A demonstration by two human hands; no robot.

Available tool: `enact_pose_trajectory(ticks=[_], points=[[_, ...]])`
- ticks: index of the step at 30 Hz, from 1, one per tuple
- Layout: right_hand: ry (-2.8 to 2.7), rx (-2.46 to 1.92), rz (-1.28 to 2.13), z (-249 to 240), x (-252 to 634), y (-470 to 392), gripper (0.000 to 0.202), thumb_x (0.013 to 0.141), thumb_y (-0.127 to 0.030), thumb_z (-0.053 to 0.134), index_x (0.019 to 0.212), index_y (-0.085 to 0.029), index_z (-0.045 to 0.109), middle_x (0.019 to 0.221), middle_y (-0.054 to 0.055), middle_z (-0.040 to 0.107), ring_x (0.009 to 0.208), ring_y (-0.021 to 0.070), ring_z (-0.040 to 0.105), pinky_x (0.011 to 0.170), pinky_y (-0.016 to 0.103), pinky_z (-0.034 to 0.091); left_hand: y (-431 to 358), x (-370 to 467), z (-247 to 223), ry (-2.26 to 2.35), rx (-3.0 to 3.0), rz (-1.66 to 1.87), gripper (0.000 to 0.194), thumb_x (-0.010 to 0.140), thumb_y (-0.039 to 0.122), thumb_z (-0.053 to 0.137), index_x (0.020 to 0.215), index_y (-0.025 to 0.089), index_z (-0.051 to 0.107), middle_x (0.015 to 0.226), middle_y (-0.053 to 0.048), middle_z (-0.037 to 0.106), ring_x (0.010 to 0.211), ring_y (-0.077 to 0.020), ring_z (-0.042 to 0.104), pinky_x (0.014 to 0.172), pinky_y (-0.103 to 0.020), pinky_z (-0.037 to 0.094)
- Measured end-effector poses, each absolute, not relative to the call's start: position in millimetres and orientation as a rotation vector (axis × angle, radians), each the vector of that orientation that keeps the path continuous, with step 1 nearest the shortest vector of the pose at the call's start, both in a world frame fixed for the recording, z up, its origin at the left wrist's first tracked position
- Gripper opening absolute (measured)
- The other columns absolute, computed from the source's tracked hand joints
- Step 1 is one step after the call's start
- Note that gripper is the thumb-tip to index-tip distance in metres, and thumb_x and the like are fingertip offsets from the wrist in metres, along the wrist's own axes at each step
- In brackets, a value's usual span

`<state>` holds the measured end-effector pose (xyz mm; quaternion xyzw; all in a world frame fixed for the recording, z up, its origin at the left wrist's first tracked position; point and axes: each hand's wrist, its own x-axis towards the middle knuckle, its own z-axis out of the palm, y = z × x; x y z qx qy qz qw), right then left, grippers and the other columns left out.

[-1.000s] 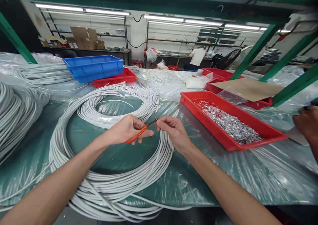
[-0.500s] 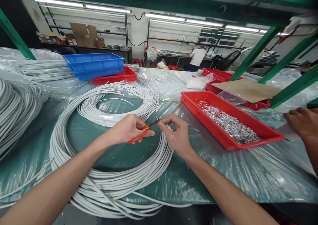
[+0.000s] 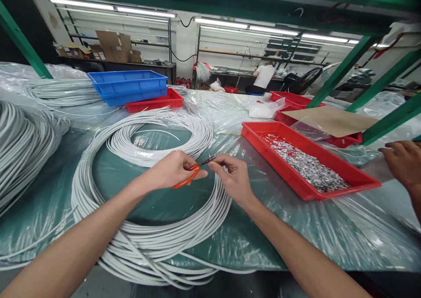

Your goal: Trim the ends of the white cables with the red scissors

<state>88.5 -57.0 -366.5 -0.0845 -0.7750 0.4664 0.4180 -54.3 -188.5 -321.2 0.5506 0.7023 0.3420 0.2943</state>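
In my left hand (image 3: pixel 176 168) is a pair of orange-handled scissors (image 3: pixel 187 178), the blades pointing right. My right hand (image 3: pixel 233 175) is closed in a pinch at the blade tips; whatever small piece sits between its fingertips is too small to make out. Both hands are over a large coil of pale grey cable (image 3: pixel 158 241). Just behind them lies a second, smaller coil of white cable (image 3: pixel 126 147), its cut ends fanned out at the back.
To the right stands a red tray (image 3: pixel 276 166) of small shiny metal pieces (image 3: pixel 309 164). Another person's hand (image 3: pixel 403 162) is at the right edge. A blue bin (image 3: pixel 128 87) sits on a red tray (image 3: pixel 158 101) at the back; a big cable bundle (image 3: pixel 26 149) lies left. Green posts (image 3: pixel 342 76) slant across.
The view has shifted slightly, moving the scene a little to the right. The scissor blades look closer together than before. Both hands keep nearly the same place.
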Motion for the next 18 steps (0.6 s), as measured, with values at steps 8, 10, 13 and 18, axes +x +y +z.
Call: enact_pose_trajectory(ticks=[8,10,13,18], points=[[-1.967,-0.131,1.244,-362.0,89.3,-53.4,0.021,0.089,-0.023,0.058,0.069,-0.017,0.064,0.066,0.001,0.06,0.067,0.0146,0.055,0.064,0.028,0.041,-190.3,-54.6,-320.0,1.83,1.448,0.936,0.039,0.079,0.043,0.067,0.057,0.014,0.055,0.051,0.001,0.056,0.039,-0.0063,0.044,0.038,-0.017,0.028],[-1.971,-0.113,1.266,-361.2,90.4,-52.8,0.023,0.091,-0.023,0.057,0.069,-0.018,0.063,0.066,0.001,0.06,0.067,0.0147,0.055,0.064,0.028,0.04,-190.5,-53.8,-317.9,1.84,1.461,0.935,0.04,0.079,0.043,0.067,0.055,0.014,0.054,0.047,0.002,0.052,0.038,-0.0056,0.042,0.038,-0.017,0.027],[-1.986,-0.128,1.269,-360.0,92.2,-52.8,0.023,0.09,-0.024,0.058,0.068,-0.018,0.063,0.065,0.0,0.061,0.065,0.0144,0.055,0.064,0.029,0.04,-191.0,-52.6,-315.5,1.854,1.471,0.922,0.041,0.08,0.043,0.067,0.053,0.014,0.054,0.046,0.002,0.051,0.039,-0.0055,0.041,0.038,-0.016,0.028],[-1.949,-0.197,1.274,-361.2,92.2,-53.0,0.018,0.086,-0.026,0.064,0.07,-0.018,0.066,0.066,0.001,0.062,0.065,0.015,0.055,0.065,0.03,0.041,-191.4,-52.6,-316.6,1.838,1.44,0.905,0.04,0.08,0.044,0.067,0.055,0.014,0.055,0.05,0.001,0.055,0.038,-0.0062,0.044,0.037,-0.016,0.03]])
